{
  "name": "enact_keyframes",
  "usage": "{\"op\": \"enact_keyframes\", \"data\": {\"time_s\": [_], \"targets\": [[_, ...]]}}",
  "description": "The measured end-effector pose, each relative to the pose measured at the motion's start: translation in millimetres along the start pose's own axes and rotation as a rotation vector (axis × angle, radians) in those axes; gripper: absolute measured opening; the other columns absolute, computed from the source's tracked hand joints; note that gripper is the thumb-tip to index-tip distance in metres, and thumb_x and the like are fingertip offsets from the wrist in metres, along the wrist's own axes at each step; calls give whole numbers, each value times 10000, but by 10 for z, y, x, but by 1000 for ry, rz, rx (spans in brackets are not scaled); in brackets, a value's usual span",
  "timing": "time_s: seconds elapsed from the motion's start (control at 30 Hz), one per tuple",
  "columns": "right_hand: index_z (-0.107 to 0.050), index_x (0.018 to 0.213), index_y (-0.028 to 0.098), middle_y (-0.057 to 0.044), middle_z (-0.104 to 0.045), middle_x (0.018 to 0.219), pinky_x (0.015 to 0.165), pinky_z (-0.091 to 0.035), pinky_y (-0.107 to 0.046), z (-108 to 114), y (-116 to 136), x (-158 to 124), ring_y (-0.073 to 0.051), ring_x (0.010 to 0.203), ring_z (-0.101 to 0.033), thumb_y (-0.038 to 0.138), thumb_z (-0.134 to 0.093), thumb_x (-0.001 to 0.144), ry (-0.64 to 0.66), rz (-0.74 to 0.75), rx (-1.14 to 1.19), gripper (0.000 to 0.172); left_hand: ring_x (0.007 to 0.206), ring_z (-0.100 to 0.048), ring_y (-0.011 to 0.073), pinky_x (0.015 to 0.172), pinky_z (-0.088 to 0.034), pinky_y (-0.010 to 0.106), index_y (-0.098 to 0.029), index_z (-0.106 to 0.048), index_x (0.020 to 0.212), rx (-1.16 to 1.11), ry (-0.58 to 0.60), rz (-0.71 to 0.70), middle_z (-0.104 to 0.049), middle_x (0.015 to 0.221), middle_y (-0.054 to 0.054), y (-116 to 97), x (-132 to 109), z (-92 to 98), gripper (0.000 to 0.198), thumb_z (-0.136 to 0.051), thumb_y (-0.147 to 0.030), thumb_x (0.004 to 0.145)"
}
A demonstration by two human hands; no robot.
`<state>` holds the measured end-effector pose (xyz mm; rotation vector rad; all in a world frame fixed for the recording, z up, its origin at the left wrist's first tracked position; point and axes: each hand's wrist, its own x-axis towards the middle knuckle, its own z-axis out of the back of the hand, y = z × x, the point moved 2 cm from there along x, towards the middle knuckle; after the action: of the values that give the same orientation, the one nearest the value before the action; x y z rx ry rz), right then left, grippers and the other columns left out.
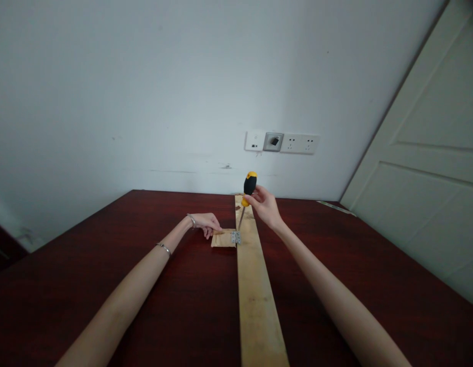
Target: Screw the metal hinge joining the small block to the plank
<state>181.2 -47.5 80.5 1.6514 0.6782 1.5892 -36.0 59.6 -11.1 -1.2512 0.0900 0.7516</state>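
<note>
Presently holding screwdriver (250, 184) with closed right grip (265, 207); touching wooden board (224, 239), at nine o'clock of hinge (236, 237), with left grip (206, 222), closure unclear.

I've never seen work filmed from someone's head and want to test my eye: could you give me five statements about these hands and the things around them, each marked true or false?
1. The right hand holds a screwdriver with a black-and-yellow handle. True.
2. The left hand hangs in the air, touching nothing. False: its fingers touch a small, flat piece of pale wood.
3. A silver-coloured metal hinge sits where that piece meets a long, pale wooden plank. True.
4. The screwdriver's shaft points up at the ceiling. False: it slants down towards the hinge.
5. Everything lies on a white plastic table. False: the surface is a dark red tabletop.
</note>
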Motion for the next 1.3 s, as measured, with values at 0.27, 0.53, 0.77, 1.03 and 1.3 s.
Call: {"op": "enact_keyframes", "data": {"time_s": [0.27,0.53,0.77,1.03,1.3], "targets": [[-609,1076,198,-57,-695,977,839,-537,-366,-11,-111,-5,-198,875,-660,393,-714,721,38,-7,4,418,443,-597,121,454,-492,205,-104,-681,724,-36,-32,-33,-640,537,28,75,22,4,467,-795,-542,608],[-605,1109,212,-63,-693,1028,871,-533,-379,-3,-138,-7,-211,927,-663,412,-715,723,36,-4,7,448,445,-599,119,455,-494,199,-116,-669,693,-58,-9,-64,-638,534,21,91,29,4,438,-779,-537,639],[-603,1084,193,-65,-689,1008,853,-528,-369,-7,-148,-18,-194,885,-656,381,-709,732,55,-9,-9,413,440,-587,109,449,-482,190,-112,-677,711,-60,-34,-53,-630,527,16,77,8,-10,458,-786,-548,623],[-601,1070,193,-67,-689,1014,871,-522,-373,-16,-131,-34,-198,904,-656,378,-701,736,58,-5,-29,394,441,-578,107,462,-488,202,-100,-686,733,-65,-31,-57,-630,538,22,66,6,-14,488,-796,-557,600],[-592,1087,166,-93,-681,1030,876,-517,-402,-27,-153,-35,-210,902,-655,356,-699,733,55,-5,-44,415,451,-580,112,470,-491,217,-94,-682,729,-43,-30,-59,-637,560,34,80,21,-7,469,-778,-543,628]]}}
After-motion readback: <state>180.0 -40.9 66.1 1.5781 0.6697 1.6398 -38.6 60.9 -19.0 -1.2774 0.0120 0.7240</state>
